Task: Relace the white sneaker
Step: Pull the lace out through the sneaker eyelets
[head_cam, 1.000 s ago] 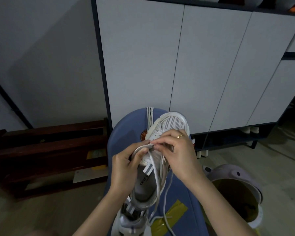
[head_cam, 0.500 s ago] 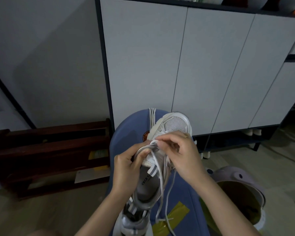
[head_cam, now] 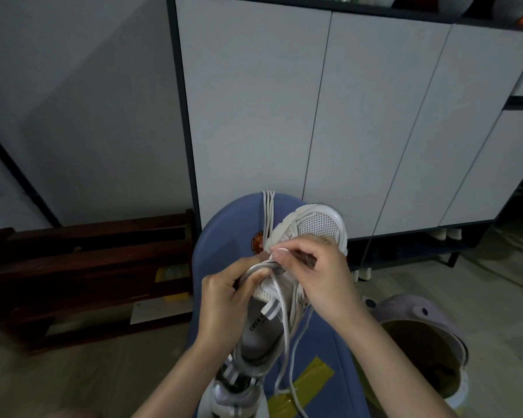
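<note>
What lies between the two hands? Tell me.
In the head view, the white shoelace spans from left hand to right hand, above the sneaker tongue.

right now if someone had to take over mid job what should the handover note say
Left hand: grips the white sneaker by its side at the tongue, thumb on the lace.
Right hand: pinches the white lace over the eyelets near the middle of the shoe.
The sneaker lies toe away from the person on the blue seat. Loose lace ends trail down toward the yellow tape. A second shoe sits just below the first.
Done: the lace is partly threaded; how many eyelets is hidden by the hands.
Left: finish the upper eyelets, even the ends.
</note>
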